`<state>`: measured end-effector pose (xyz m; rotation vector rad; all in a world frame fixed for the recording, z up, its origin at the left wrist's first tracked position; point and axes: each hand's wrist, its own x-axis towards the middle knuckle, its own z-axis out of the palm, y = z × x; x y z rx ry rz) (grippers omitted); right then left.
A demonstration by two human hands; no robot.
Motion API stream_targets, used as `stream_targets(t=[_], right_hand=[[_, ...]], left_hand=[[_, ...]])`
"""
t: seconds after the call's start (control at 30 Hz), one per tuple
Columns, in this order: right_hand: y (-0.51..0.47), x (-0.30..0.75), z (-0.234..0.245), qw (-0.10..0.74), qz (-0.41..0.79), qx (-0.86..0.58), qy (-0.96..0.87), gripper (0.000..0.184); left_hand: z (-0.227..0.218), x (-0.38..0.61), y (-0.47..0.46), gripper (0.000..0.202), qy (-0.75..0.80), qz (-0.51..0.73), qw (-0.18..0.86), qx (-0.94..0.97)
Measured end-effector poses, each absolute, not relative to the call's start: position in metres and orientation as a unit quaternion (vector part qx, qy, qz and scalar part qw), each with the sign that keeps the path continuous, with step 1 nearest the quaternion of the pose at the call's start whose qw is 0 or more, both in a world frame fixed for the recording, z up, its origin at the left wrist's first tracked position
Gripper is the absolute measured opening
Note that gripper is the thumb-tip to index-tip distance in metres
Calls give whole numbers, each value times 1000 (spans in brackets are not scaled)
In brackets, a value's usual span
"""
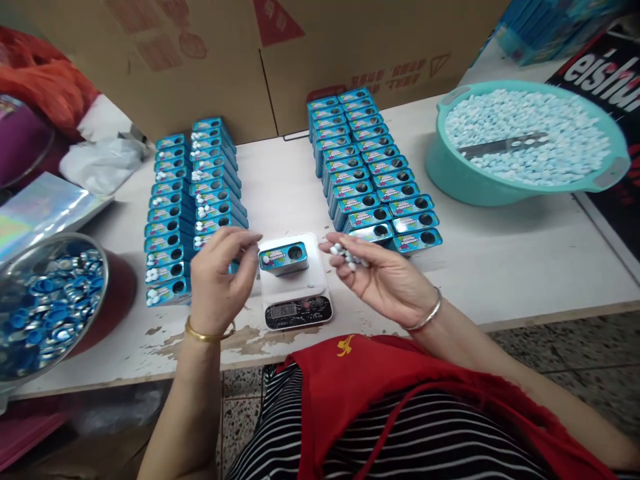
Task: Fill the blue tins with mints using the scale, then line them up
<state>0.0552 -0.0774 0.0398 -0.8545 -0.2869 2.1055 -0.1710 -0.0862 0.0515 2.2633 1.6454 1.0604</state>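
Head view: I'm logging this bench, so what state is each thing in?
scale: display lit.
tin: flat on scale, hole open.
left hand: fingertips at tin's end.
right hand: palm up, candies on fingers.
left tins: white pieces at holes.
right tins: holes dark.
basin: full of candies.
bowl: holds blue caps.
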Motion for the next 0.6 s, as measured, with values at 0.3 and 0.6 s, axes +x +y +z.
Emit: stream_targets(t=[0.3, 0.6], right_hand=[[-111, 95, -15, 373, 812, -437, -103, 12], [-144, 90, -38, 305, 837, -451, -62, 17]], left_hand=[[15, -172, -147, 11, 554, 320, 186, 745], [-26, -96, -186, 21, 391, 159, 341, 840]])
